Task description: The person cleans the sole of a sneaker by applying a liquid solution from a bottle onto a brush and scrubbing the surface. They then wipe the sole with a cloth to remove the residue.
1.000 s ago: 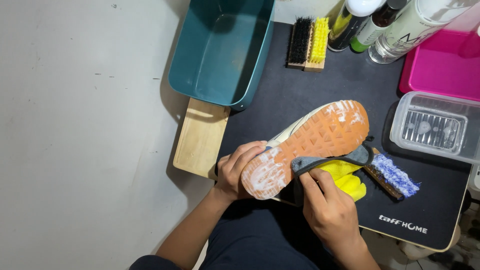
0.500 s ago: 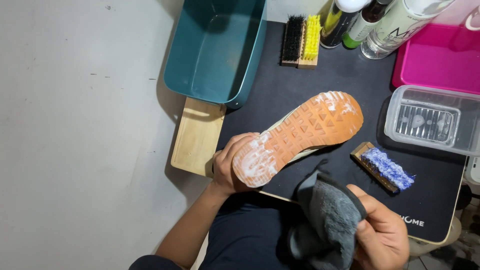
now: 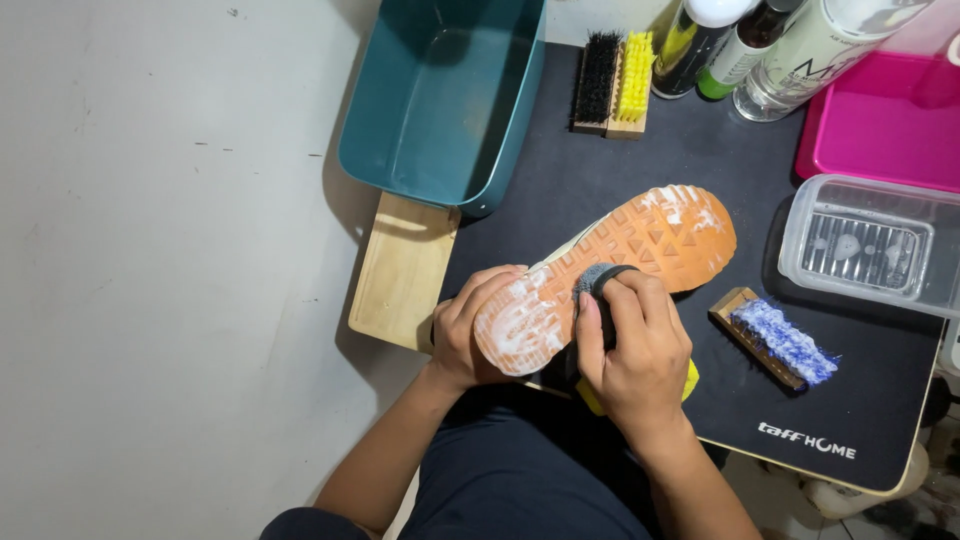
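Observation:
A shoe [image 3: 640, 250] lies sole up over the black mat [image 3: 660, 160], its orange sole smeared with white foam at heel and toe. My left hand [image 3: 470, 325] grips the heel end from the left side. My right hand [image 3: 630, 345] presses a dark grey cloth [image 3: 597, 283] against the middle of the sole. A yellow object [image 3: 690, 380] peeks out beneath my right hand.
A teal tub [image 3: 440, 100] stands at the back left, a wooden board [image 3: 400, 270] in front of it. Black and yellow brushes [image 3: 612, 85] and bottles [image 3: 770, 45] line the back. A pink tray [image 3: 880, 120], a clear container [image 3: 865, 245] and a blue-bristled brush [image 3: 780, 340] sit to the right.
My right hand went from under the shoe, drew back towards me with the grey cloth, then came forward and now presses the cloth on the sole. The left hand kept hold of the heel.

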